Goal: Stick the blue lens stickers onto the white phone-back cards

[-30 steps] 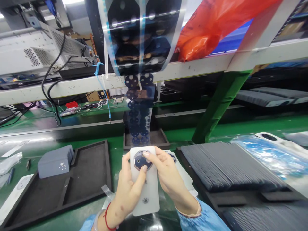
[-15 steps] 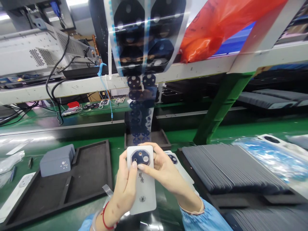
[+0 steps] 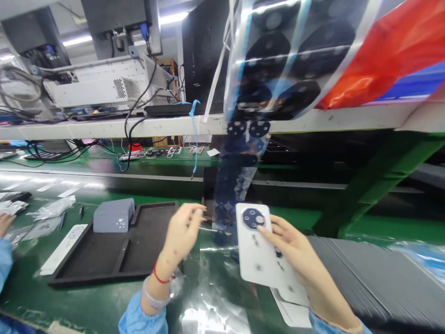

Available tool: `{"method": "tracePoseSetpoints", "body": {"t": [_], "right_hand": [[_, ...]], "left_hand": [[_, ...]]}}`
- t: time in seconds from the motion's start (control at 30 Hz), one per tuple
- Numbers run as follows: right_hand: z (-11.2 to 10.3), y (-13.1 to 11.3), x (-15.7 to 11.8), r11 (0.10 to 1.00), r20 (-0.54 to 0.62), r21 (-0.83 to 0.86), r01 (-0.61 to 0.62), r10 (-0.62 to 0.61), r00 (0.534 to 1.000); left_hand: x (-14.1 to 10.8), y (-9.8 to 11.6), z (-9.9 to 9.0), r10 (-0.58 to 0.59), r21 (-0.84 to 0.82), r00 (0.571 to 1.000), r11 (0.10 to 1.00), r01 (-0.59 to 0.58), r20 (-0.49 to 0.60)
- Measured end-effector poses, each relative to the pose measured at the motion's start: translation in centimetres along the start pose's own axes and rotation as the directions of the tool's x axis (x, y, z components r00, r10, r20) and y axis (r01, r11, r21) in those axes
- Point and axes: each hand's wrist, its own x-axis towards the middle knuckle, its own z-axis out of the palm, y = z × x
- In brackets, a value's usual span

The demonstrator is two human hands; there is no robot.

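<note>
My right hand (image 3: pixel 290 239) grips the right edge of a white phone back cover (image 3: pixel 252 253) with a dark blue round camera patch (image 3: pixel 253 218) near its top. The cover is upright, facing me. Behind and below it, partly hidden by the hand, lie more white covers (image 3: pixel 294 313) in a loose pile. My left hand (image 3: pixel 183 229), with a red string on the wrist, is raised by the right edge of a black tray (image 3: pixel 153 253). Its fingers are curled but apart, and I see nothing between them.
Grey panels (image 3: pixel 110 217) stand in the tray. A long row of grey panels (image 3: pixel 375 273) fills the right side. A strip of dark round stickers (image 3: pixel 236 185) hangs from the white shelf beam (image 3: pixel 208 125). Another person's hand (image 3: pixel 5 222) shows at the far left.
My left hand has let go of the white phone back cover and moved away to the left. My right hand has carried the cover rightward, over the pile. The view has turned left.
</note>
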Motion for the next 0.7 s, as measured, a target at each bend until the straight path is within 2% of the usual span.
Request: {"method": "tracePoseSetpoints", "body": {"t": [0.03, 0.07, 0.1, 0.13, 0.17, 0.23, 0.37, 0.43, 0.5, 0.6, 0.7], "right_hand": [[-1.6, 0.9, 0.6, 0.997, -0.065, -0.070, -0.014, 0.009, 0.998], [-3.1, 2.1, 1.3, 0.984, -0.129, -0.178, -0.026, 0.003, 0.992], [-4.5, 3.3, 1.9, 0.943, -0.192, -0.328, -0.054, -0.010, 0.981], [-5.7, 4.5, 2.4, 0.861, -0.252, -0.498, -0.101, -0.032, 0.967], [-6.5, 5.7, 2.7, 0.813, -0.295, -0.564, -0.144, -0.036, 0.955], [-7.1, 7.6, 3.1, 0.734, -0.356, -0.647, -0.207, -0.051, 0.933], [-6.0, 9.2, 2.3, 0.621, -0.371, -0.751, -0.226, -0.113, 0.922], [-5.4, 9.5, 1.5, 0.587, -0.342, -0.786, -0.194, -0.152, 0.927], [-5.2, 9.9, 1.0, 0.551, -0.299, -0.822, -0.143, -0.206, 0.932], [-5.0, 11.2, 0.8, 0.476, -0.235, -0.878, -0.056, -0.325, 0.916], [-4.5, 12.4, 0.9, 0.490, -0.209, -0.871, -0.038, -0.300, 0.931]], "left_hand": [[0.5, -0.7, -1.5, -0.028, 0.021, 0.993, 0.999, 0.031, -0.114], [1.0, -1.5, -2.9, -0.050, 0.025, 0.984, 0.998, 0.055, -0.172], [1.4, -2.2, -4.3, -0.065, 0.024, 0.977, 0.997, 0.071, -0.203], [1.8, -3.0, -5.5, -0.073, 0.031, 0.971, 0.996, 0.082, -0.227], [2.0, -3.8, -6.6, -0.077, 0.044, 0.966, 0.995, 0.091, -0.248], [2.1, -5.2, -8.1, -0.073, 0.094, 0.958, 0.990, 0.103, -0.276], [1.5, -8.5, -10.0, -0.056, 0.302, 0.966, 0.944, 0.134, -0.253], [1.2, -10.8, -11.5, -0.068, 0.460, 0.973, 0.873, 0.165, -0.219], [0.9, -13.3, -14.0, -0.095, 0.607, 0.975, 0.769, 0.200, -0.200], [0.0, -16.8, -19.7, -0.137, 0.768, 0.969, 0.592, 0.246, -0.205], [-1.7, -19.2, -24.7, -0.190, 0.866, 0.962, 0.425, 0.262, -0.198]]}}
